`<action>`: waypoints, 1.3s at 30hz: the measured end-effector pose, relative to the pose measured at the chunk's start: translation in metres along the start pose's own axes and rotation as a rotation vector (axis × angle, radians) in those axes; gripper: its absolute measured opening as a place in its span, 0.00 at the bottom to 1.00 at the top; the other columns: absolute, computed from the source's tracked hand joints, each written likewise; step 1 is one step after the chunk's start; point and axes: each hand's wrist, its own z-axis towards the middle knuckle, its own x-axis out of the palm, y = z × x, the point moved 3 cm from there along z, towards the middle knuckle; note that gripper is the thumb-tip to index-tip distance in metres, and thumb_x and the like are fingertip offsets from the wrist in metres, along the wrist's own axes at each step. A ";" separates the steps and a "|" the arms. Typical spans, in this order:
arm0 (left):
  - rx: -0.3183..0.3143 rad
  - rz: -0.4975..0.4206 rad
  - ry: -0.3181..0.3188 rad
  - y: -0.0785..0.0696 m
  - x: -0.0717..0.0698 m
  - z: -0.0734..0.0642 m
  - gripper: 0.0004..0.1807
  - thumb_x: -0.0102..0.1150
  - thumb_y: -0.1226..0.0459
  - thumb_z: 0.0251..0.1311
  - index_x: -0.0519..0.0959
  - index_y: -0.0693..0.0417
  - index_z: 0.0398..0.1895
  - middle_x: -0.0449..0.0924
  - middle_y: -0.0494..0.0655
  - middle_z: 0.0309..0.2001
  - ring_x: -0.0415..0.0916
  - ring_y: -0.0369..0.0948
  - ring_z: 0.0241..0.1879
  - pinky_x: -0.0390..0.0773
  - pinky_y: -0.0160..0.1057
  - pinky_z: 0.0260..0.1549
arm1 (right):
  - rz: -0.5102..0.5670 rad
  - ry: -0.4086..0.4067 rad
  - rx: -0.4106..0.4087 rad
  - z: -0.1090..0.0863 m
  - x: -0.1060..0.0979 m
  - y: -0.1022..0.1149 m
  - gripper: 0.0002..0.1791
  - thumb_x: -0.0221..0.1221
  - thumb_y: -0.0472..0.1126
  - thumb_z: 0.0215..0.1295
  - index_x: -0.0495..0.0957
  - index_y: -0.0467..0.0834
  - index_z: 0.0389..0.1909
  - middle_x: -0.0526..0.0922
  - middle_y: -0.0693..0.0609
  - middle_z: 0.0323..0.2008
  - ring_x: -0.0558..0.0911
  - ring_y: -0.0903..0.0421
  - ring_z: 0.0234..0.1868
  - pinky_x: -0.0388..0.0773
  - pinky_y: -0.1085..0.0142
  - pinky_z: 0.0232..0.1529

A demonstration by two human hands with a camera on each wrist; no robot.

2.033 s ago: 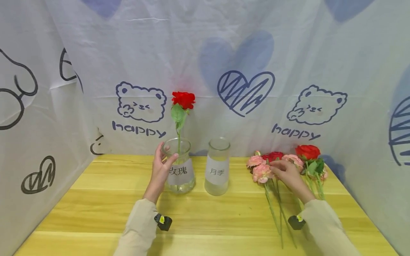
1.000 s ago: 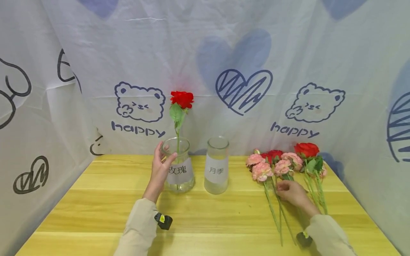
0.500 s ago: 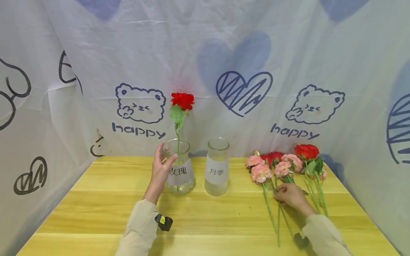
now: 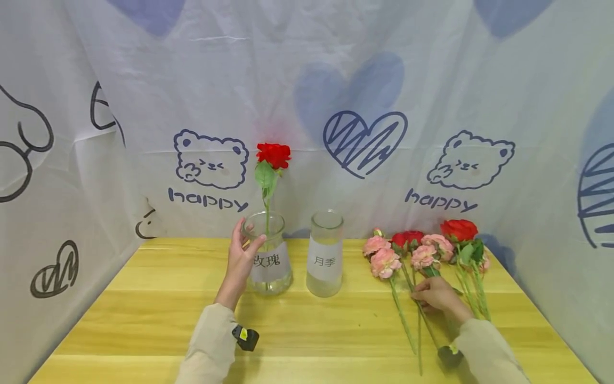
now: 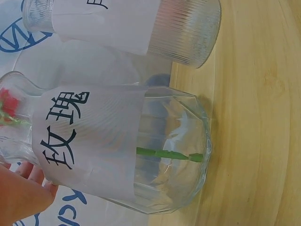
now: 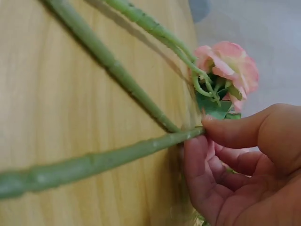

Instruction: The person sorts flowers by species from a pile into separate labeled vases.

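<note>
**L hand (image 4: 240, 264) round wide vase (image 4: 280, 240), R hand (image 4: 438, 294) pinching green stem (image 6: 101, 162)**

Head view: we've got the L hand curled part-way round the vase's neck, thumb in front, other fingers at the side & behind. Vase is upright on the table (image 4: 144, 320), w/ a red rose (image 4: 274, 156) standing in it. Narrow vase (image 4: 324, 288) stands just to the R, small gap btwn the two. Further R, our R hand is down by the loose pink flowers (image 4: 385, 263) & red blooms (image 4: 459, 230), all lying on the table. Backdrop (image 4: 268, 80) = printed pale cloth.

L wrist view: wide vase w/ label (image 5: 89, 141) towards us, lower end of the rose's stem inside nr the base. L fingers are at the neck, partly cut off by the edge.

R wrist view: thumb & index tips closed on the green stem, other fingers bent. Second stem (image 6: 112, 66) meets it nr the fingertips; touching or not, we can't tell. One pink flower's just beyond the thumb. Which bloom tops the pinched stem, can't tell.
</note>
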 end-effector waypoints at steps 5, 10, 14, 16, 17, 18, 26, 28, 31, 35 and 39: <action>0.004 -0.005 -0.003 0.001 0.001 0.001 0.42 0.56 0.64 0.63 0.46 0.60 0.75 0.56 0.64 0.70 0.51 0.56 0.69 0.53 0.53 0.68 | 0.033 0.046 0.006 -0.001 -0.002 0.002 0.16 0.51 0.29 0.68 0.66 0.19 0.50 0.73 0.40 0.35 0.73 0.55 0.28 0.77 0.64 0.28; 0.005 -0.005 -0.003 0.001 0.001 0.000 0.42 0.56 0.64 0.63 0.46 0.60 0.75 0.56 0.64 0.70 0.51 0.56 0.69 0.53 0.53 0.68 | 0.086 0.053 0.005 -0.003 -0.004 0.006 0.15 0.48 0.30 0.69 0.63 0.20 0.49 0.71 0.43 0.31 0.69 0.57 0.25 0.72 0.65 0.26; 0.006 -0.002 -0.004 0.001 0.001 0.001 0.41 0.56 0.64 0.63 0.46 0.60 0.75 0.56 0.63 0.70 0.51 0.56 0.69 0.52 0.52 0.68 | 0.172 0.052 -0.012 -0.006 -0.006 0.012 0.14 0.47 0.29 0.69 0.62 0.21 0.49 0.67 0.49 0.24 0.64 0.59 0.20 0.66 0.68 0.22; 0.009 -0.001 -0.005 0.001 0.001 0.001 0.41 0.56 0.65 0.64 0.46 0.60 0.75 0.56 0.63 0.70 0.51 0.56 0.69 0.52 0.53 0.68 | 0.175 0.040 -0.035 -0.006 -0.009 0.016 0.15 0.46 0.30 0.70 0.62 0.20 0.50 0.68 0.48 0.26 0.68 0.58 0.23 0.70 0.67 0.24; 0.009 0.000 -0.006 0.001 0.001 0.001 0.41 0.55 0.65 0.64 0.46 0.61 0.75 0.56 0.63 0.70 0.51 0.56 0.69 0.52 0.53 0.68 | 0.167 0.034 -0.046 -0.006 -0.011 0.018 0.16 0.46 0.30 0.70 0.61 0.20 0.51 0.70 0.45 0.29 0.71 0.56 0.26 0.73 0.66 0.26; 0.009 0.001 -0.006 0.001 0.001 0.001 0.41 0.55 0.65 0.64 0.46 0.61 0.75 0.56 0.63 0.70 0.51 0.56 0.69 0.52 0.53 0.68 | 0.154 0.023 -0.056 -0.007 -0.013 0.021 0.17 0.46 0.30 0.70 0.61 0.20 0.51 0.72 0.42 0.32 0.74 0.53 0.29 0.76 0.64 0.28; 0.011 0.002 0.002 0.000 0.002 0.001 0.41 0.55 0.64 0.64 0.46 0.60 0.76 0.56 0.63 0.70 0.51 0.56 0.69 0.52 0.52 0.68 | 0.143 -0.025 -0.072 -0.010 -0.025 0.038 0.21 0.45 0.31 0.73 0.59 0.17 0.57 0.73 0.36 0.44 0.76 0.54 0.39 0.80 0.65 0.35; 0.011 -0.002 0.002 0.000 0.002 0.000 0.42 0.55 0.65 0.64 0.45 0.59 0.76 0.56 0.63 0.70 0.51 0.56 0.69 0.52 0.53 0.68 | 0.159 -0.029 -0.073 -0.009 -0.028 0.042 0.21 0.45 0.31 0.73 0.59 0.17 0.57 0.73 0.35 0.45 0.75 0.58 0.36 0.80 0.66 0.35; 0.009 -0.005 -0.003 0.001 0.001 0.000 0.42 0.55 0.65 0.64 0.45 0.59 0.76 0.56 0.63 0.70 0.51 0.56 0.69 0.52 0.53 0.68 | 0.196 -0.026 -0.079 -0.007 -0.032 0.048 0.21 0.44 0.32 0.74 0.57 0.18 0.58 0.71 0.35 0.47 0.75 0.61 0.35 0.80 0.66 0.37; 0.004 -0.005 -0.006 0.002 0.001 -0.001 0.42 0.56 0.65 0.64 0.45 0.59 0.76 0.56 0.63 0.70 0.51 0.56 0.70 0.52 0.53 0.68 | 0.280 -0.020 -0.130 -0.004 -0.035 0.058 0.20 0.45 0.32 0.74 0.58 0.18 0.57 0.72 0.41 0.44 0.76 0.62 0.35 0.80 0.68 0.37; 0.003 -0.009 0.000 0.001 0.002 -0.001 0.42 0.55 0.64 0.64 0.45 0.59 0.76 0.55 0.63 0.71 0.50 0.56 0.70 0.52 0.54 0.68 | 0.425 0.016 -0.212 -0.002 -0.036 0.066 0.12 0.46 0.30 0.74 0.66 0.23 0.48 0.75 0.50 0.36 0.78 0.63 0.34 0.79 0.70 0.37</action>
